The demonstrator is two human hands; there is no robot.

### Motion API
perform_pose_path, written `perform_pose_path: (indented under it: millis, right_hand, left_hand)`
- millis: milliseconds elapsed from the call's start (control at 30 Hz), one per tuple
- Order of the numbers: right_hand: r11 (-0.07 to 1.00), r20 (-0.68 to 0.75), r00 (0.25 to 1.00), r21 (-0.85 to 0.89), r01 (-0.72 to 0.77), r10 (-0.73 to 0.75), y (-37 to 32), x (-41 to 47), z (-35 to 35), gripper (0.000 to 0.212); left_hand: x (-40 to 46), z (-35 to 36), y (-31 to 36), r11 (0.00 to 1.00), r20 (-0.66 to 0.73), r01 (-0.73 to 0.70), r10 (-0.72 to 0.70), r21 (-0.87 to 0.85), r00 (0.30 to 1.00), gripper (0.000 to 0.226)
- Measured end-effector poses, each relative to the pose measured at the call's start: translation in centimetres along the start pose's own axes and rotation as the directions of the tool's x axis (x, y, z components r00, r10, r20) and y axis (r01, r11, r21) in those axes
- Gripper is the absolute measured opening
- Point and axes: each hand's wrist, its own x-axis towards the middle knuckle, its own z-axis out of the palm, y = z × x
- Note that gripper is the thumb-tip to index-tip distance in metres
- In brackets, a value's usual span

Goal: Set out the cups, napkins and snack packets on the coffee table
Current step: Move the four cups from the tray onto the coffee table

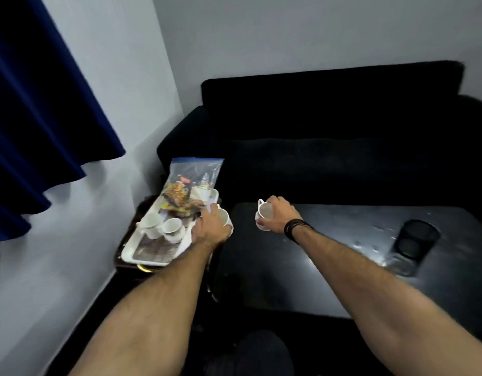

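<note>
Fingers of our right hand (279, 213) wrap one white cup (264, 214) above the coffee table (329, 267) (cups step), left hand (210, 226) clasps a second cup (225, 217) by the tray (158, 251); next, set both down upright.

A dark coffee table (329, 267) bears one mesh cup (417, 237); a tray (131, 252) holds two cups (153, 225).

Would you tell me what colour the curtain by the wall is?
Dark blue; the curtain shows clearly at the left of the head view.
</note>
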Motion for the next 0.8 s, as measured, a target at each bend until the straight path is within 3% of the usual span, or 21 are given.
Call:
perform_pose_path:
  millis: [300,633,800]
  right_hand:
    - [0.952,-0.051,0.955,-0.087,-0.294,0.291,15.5,-4.3,-3.4,0.061]
    - [0.925,0.042,0.927,-0.107,-0.366,0.372,21.8,-4.4,0.1,0.068]
    - [0.928,0.002,0.933,-0.099,-0.359,0.361,22.4,-2.8,0.8,0.066]
  left_hand:
    - [-2.3,11.6,11.6,0.987,0.217,-0.162,0.160,-0.010,0.963,0.058]
    - [-2.8,19.3,15.9,0.975,0.308,-0.222,0.207,0.013,0.928,0.060]
    - [-0.5,19.9,16.5,0.981,0.289,-0.193,0.191,-0.021,0.938,0.066]
